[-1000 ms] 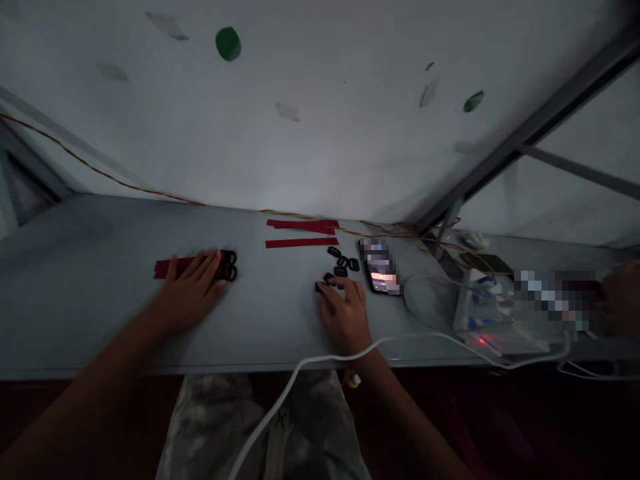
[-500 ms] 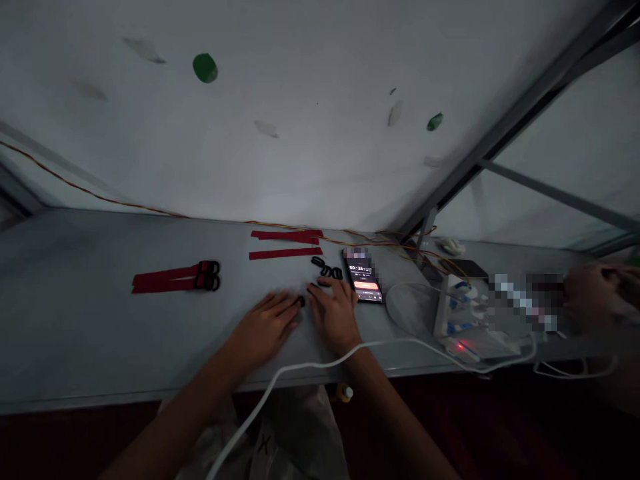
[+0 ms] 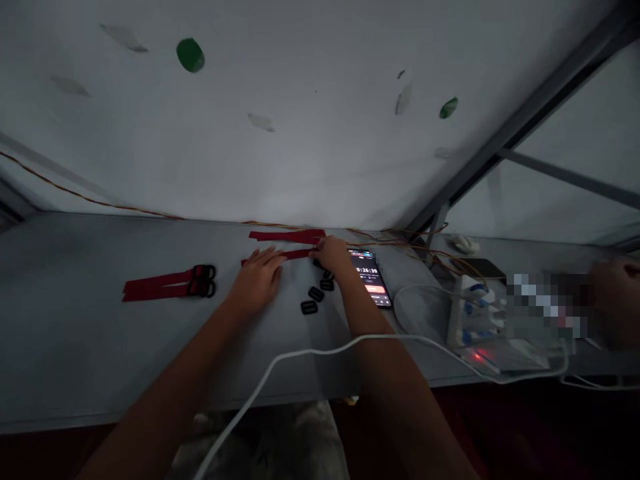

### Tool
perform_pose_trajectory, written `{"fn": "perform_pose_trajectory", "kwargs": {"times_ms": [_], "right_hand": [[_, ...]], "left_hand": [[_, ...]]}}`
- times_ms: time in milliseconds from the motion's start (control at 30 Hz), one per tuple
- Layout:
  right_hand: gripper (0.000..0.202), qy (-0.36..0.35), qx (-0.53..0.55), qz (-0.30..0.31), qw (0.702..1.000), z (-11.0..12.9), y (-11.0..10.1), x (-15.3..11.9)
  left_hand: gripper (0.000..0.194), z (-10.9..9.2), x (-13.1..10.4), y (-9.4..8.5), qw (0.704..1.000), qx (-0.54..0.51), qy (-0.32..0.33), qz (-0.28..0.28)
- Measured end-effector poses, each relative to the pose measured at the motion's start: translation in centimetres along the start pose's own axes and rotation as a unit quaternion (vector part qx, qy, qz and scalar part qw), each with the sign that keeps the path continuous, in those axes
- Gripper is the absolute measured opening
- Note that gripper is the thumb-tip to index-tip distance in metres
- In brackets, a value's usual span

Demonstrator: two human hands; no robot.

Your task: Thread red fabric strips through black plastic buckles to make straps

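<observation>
My right hand (image 3: 334,255) has its fingertips closed on the right end of a red webbing strap (image 3: 298,254) lying on the table. My left hand (image 3: 257,275) rests over the left part of the same strap, fingers stretched out and fairly flat. Between my hands and nearer to me lie several black slide buckles (image 3: 309,307), some partly hidden by my right hand. Just behind the held strap are more red straps (image 3: 287,236). Off to the left, two red straps (image 3: 160,285) lie side by side with black buckles (image 3: 201,280) on their right ends.
A lit phone (image 3: 373,280) lies right of my right hand. A white cable (image 3: 320,350) crosses above my forearms to a power strip (image 3: 470,313) on the right. Thin twisted wires (image 3: 280,226) run along the wall. Another person's hand (image 3: 617,300) is at far right.
My right hand has moved away from the buckles, up to the strap's right end. My left hand has let go of a buckle and moved onto the strap. More buckles now show.
</observation>
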State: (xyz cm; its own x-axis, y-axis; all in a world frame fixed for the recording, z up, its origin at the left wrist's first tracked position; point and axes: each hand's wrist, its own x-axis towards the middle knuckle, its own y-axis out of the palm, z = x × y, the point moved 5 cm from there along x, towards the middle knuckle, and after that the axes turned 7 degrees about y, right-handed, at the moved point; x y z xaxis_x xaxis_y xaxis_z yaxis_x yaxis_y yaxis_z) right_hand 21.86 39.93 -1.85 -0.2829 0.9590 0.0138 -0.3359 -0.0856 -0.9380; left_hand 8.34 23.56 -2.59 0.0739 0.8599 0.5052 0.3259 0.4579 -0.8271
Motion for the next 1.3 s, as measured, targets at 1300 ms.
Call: {"fn": "perform_pose_trajectory", "kwargs": {"times_ms": [1300], "right_hand": [[0.031,-0.195,0.451,0.191,0.85,1.4,-0.4,-4.7]], "left_hand": [[0.03,1.0,-0.4,-0.3,0.942,-0.289,-0.167,0.031]]}}
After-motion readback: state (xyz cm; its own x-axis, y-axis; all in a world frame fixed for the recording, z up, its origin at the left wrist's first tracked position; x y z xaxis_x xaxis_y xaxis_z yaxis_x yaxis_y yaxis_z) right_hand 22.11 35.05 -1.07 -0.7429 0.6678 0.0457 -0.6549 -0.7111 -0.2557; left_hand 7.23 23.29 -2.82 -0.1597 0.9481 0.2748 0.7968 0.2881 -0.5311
